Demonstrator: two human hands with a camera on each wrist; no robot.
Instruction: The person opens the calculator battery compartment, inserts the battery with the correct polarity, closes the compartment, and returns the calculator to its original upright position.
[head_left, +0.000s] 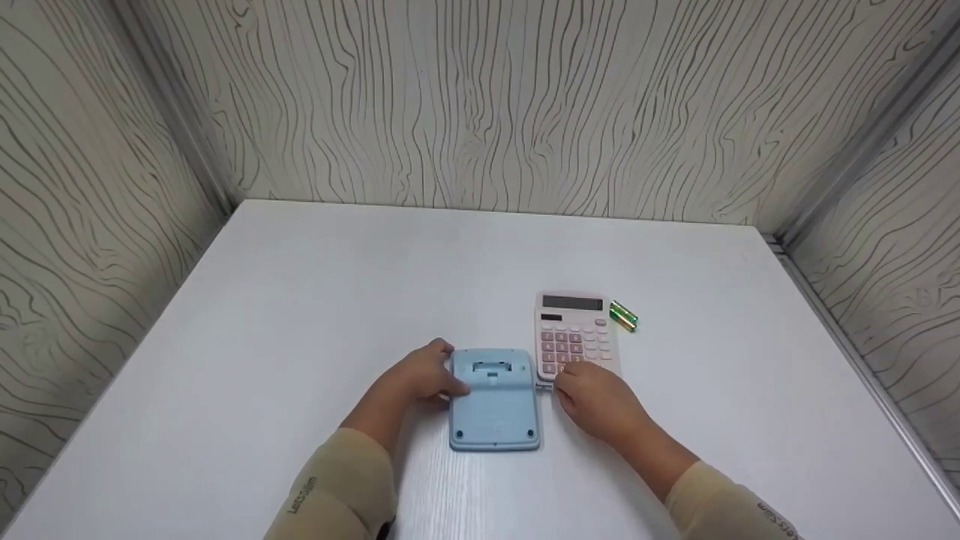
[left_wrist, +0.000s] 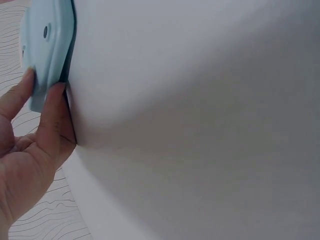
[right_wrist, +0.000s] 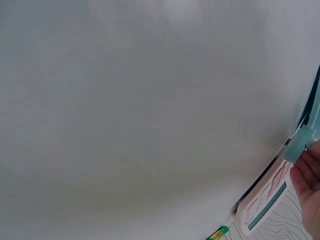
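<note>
A light blue calculator (head_left: pixel 495 412) lies face down on the table, its battery compartment (head_left: pixel 493 367) uncovered near the top edge. My left hand (head_left: pixel 429 375) grips its left side, thumb on the back; the left wrist view shows the fingers (left_wrist: pixel 52 117) against the edge. Between the fingertips of my right hand (head_left: pixel 600 401) is a small light blue battery cover (right_wrist: pixel 299 144), mostly hidden in the head view. That hand is over the lower part of a pink calculator (head_left: pixel 574 330), which lies face up just right of the blue one.
Two green batteries (head_left: pixel 623 316) lie side by side against the upper right of the pink calculator. The white table (head_left: pixel 337 285) ends at a wood-grain patterned wall (head_left: pixel 480 105) behind, with similar panels at both sides.
</note>
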